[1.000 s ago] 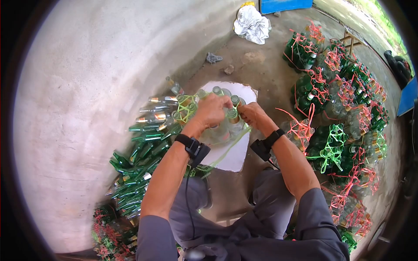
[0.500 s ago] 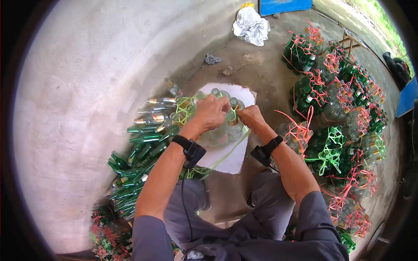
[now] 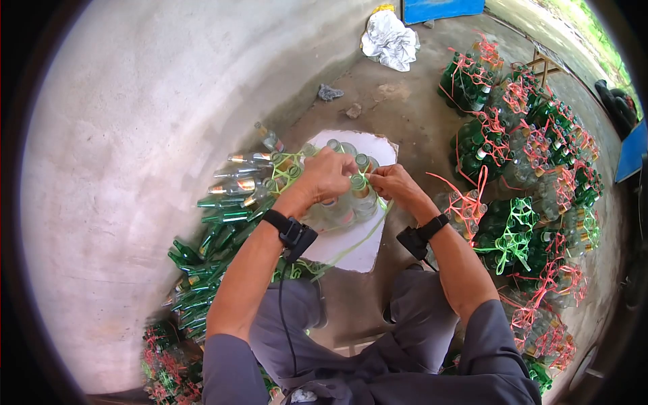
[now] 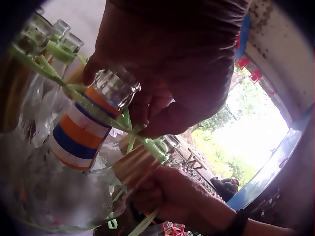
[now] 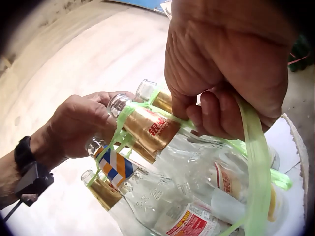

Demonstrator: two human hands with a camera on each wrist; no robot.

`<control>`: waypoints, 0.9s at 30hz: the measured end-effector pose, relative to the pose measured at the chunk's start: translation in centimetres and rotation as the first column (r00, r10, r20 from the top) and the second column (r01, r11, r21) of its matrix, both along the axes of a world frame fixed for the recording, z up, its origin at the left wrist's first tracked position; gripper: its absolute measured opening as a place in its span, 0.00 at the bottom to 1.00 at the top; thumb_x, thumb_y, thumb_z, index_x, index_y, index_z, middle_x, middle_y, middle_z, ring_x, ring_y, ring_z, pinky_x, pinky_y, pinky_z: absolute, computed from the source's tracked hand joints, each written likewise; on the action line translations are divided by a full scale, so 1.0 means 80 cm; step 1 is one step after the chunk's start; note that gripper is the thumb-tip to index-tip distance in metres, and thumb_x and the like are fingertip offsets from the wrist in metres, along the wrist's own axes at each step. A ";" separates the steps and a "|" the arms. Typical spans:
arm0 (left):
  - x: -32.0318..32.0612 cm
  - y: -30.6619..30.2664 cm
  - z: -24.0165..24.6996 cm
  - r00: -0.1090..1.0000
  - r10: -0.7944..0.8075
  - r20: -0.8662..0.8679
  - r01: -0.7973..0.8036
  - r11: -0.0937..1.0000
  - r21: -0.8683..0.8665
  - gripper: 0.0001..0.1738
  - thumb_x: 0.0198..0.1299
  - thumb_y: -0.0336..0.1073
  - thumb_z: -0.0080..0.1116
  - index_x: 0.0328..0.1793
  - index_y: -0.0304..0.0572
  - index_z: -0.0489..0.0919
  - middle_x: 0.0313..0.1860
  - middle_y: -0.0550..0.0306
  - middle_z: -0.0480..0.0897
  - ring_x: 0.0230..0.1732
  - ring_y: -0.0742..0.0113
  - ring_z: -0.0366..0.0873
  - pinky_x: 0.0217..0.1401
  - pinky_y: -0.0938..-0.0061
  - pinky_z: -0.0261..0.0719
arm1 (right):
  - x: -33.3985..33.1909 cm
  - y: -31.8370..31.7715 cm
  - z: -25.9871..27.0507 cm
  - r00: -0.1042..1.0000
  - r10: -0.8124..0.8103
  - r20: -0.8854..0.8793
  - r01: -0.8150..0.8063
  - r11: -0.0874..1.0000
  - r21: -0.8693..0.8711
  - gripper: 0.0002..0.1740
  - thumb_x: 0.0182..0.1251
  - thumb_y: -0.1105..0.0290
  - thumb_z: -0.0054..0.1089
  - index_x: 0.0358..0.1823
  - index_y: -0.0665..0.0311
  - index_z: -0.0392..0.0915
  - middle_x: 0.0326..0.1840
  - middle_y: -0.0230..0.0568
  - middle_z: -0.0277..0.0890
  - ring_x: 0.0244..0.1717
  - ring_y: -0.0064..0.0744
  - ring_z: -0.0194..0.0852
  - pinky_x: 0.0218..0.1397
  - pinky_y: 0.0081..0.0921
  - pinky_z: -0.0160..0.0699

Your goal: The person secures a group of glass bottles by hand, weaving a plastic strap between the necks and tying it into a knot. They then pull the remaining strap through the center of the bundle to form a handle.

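A cluster of clear glass bottles [image 3: 342,212] stands upright on a white board [image 3: 351,260], with green plastic strap [image 5: 256,162] looped round the necks. My right hand [image 3: 398,183] grips this strap in curled fingers beside the nearest bottles, and a length of it trails down from the fist. Across from it, my left hand [image 3: 322,177] reaches over the bottle tops, its bent fingers pinching the strap by the necks. One neck [image 4: 81,132] has an orange, white and blue label; another, with a gold label [image 5: 152,128], stands between the hands.
Loose green bottles [image 3: 216,236] lie piled along the wall at left, with clear ones [image 3: 236,184] above them. To the right are many bottle bundles tied with red strap [image 3: 466,202] and green strap [image 3: 518,229]. Stones [image 3: 329,92] and a white crumpled sack [image 3: 390,40] lie farther off.
My right hand has shifted slightly, its wrist moving right and down while its fingers stay by the strap. My left hand remains over the bottle tops.
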State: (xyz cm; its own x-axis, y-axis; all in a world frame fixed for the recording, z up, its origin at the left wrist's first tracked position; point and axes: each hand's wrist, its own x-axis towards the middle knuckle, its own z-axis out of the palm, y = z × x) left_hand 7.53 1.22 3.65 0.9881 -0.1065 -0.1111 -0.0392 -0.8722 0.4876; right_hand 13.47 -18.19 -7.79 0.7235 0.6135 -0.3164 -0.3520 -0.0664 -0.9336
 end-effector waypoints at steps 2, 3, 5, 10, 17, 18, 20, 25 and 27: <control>0.002 0.005 -0.006 0.999 -0.024 0.029 0.024 1.000 0.001 0.13 0.49 0.31 0.61 0.41 0.41 0.88 0.35 0.49 0.87 0.43 0.55 0.85 0.50 0.65 0.83 | -0.001 0.000 0.001 1.000 -0.005 -0.007 0.005 1.000 0.012 0.15 0.70 0.61 0.68 0.31 0.67 0.82 0.21 0.23 0.68 0.19 0.13 0.58 0.20 0.17 0.53; 0.006 0.009 -0.015 0.998 -0.035 0.051 0.035 0.999 0.008 0.12 0.49 0.30 0.61 0.41 0.42 0.88 0.35 0.49 0.87 0.43 0.54 0.85 0.50 0.65 0.83 | -0.002 0.001 0.001 1.000 -0.009 -0.014 0.009 1.000 0.024 0.15 0.71 0.61 0.68 0.32 0.67 0.83 0.21 0.23 0.68 0.20 0.13 0.58 0.20 0.17 0.53; 0.007 0.010 -0.015 0.996 -0.044 0.073 0.043 0.999 0.015 0.12 0.49 0.30 0.61 0.41 0.42 0.89 0.35 0.48 0.87 0.43 0.53 0.85 0.49 0.64 0.83 | -0.005 0.002 0.006 1.000 -0.018 -0.009 0.019 1.000 0.011 0.15 0.70 0.61 0.68 0.33 0.67 0.83 0.22 0.23 0.69 0.20 0.13 0.58 0.20 0.17 0.53; 0.003 0.006 -0.010 0.985 -0.096 0.145 0.074 0.986 0.149 0.10 0.52 0.30 0.62 0.39 0.46 0.89 0.36 0.49 0.87 0.47 0.51 0.82 0.51 0.58 0.81 | -0.010 -0.003 0.027 1.000 -0.016 0.012 0.016 0.999 -0.036 0.13 0.73 0.62 0.65 0.36 0.66 0.83 0.23 0.23 0.69 0.22 0.14 0.59 0.24 0.16 0.56; 0.000 0.004 -0.015 0.985 -0.027 0.171 0.015 0.997 0.074 0.08 0.56 0.32 0.62 0.40 0.46 0.89 0.35 0.50 0.87 0.45 0.52 0.83 0.49 0.61 0.81 | -0.011 -0.004 0.030 1.000 -0.005 -0.023 0.006 0.999 0.042 0.14 0.73 0.61 0.66 0.37 0.66 0.84 0.24 0.22 0.69 0.22 0.13 0.60 0.24 0.17 0.58; 0.000 0.003 -0.015 0.987 0.002 0.161 -0.010 0.999 0.050 0.09 0.56 0.32 0.61 0.40 0.45 0.88 0.34 0.50 0.87 0.43 0.53 0.84 0.48 0.62 0.81 | -0.011 -0.003 0.029 0.999 -0.006 -0.033 0.007 0.999 0.046 0.14 0.73 0.61 0.66 0.37 0.65 0.83 0.24 0.22 0.69 0.22 0.13 0.60 0.24 0.16 0.58; 0.000 0.003 -0.012 0.988 0.031 0.151 -0.036 0.999 0.027 0.09 0.56 0.32 0.61 0.41 0.44 0.88 0.34 0.51 0.87 0.42 0.55 0.84 0.48 0.64 0.81 | -0.010 -0.003 0.027 1.000 -0.005 -0.029 0.006 0.999 0.031 0.13 0.73 0.61 0.66 0.37 0.65 0.83 0.24 0.22 0.69 0.22 0.13 0.60 0.24 0.16 0.58; -0.001 0.006 -0.006 0.984 0.178 0.017 -0.166 0.945 -0.281 0.08 0.51 0.33 0.62 0.37 0.41 0.86 0.32 0.52 0.87 0.44 0.58 0.83 0.53 0.64 0.80 | -0.011 -0.006 0.031 1.000 -0.001 -0.017 0.001 1.000 0.022 0.13 0.73 0.62 0.66 0.37 0.65 0.84 0.24 0.22 0.68 0.22 0.13 0.59 0.24 0.16 0.58; -0.012 0.002 -0.001 0.974 0.167 0.152 -0.136 0.971 -0.194 0.08 0.50 0.33 0.63 0.36 0.40 0.85 0.32 0.52 0.87 0.43 0.59 0.82 0.53 0.64 0.80 | -0.012 -0.007 0.035 1.000 -0.006 0.009 0.005 1.000 0.017 0.13 0.73 0.61 0.66 0.37 0.65 0.84 0.24 0.21 0.68 0.22 0.13 0.59 0.24 0.16 0.57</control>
